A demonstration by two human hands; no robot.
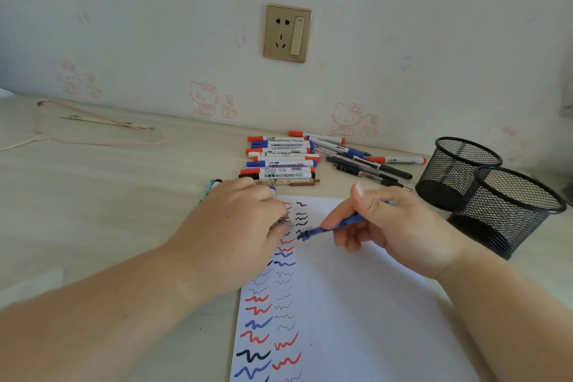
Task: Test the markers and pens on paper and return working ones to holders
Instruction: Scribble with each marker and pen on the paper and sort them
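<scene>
Two mesh holders (pixel 496 195) beside paper (pixel 356 304)

Pale wall (pixel 403 25) with pink cartoon-cat prints, brass socket plate (pixel 287 33); light wood-grain desk (pixel 108 195), soft daylight.

The left hand (pixel 245 223) is covering the upper left corner of the paper (pixel 356 304), hiding some squiggles and whatever its curled fingers are holding. The right hand (pixel 393 226) is hiding the rear of the blue pen (pixel 328 228), whose tip is blurring. The picture's bottom edge is cutting off the paper and both forearms. Small print on the whiteboard markers (pixel 279 161) is staying mostly unreadable.
</scene>
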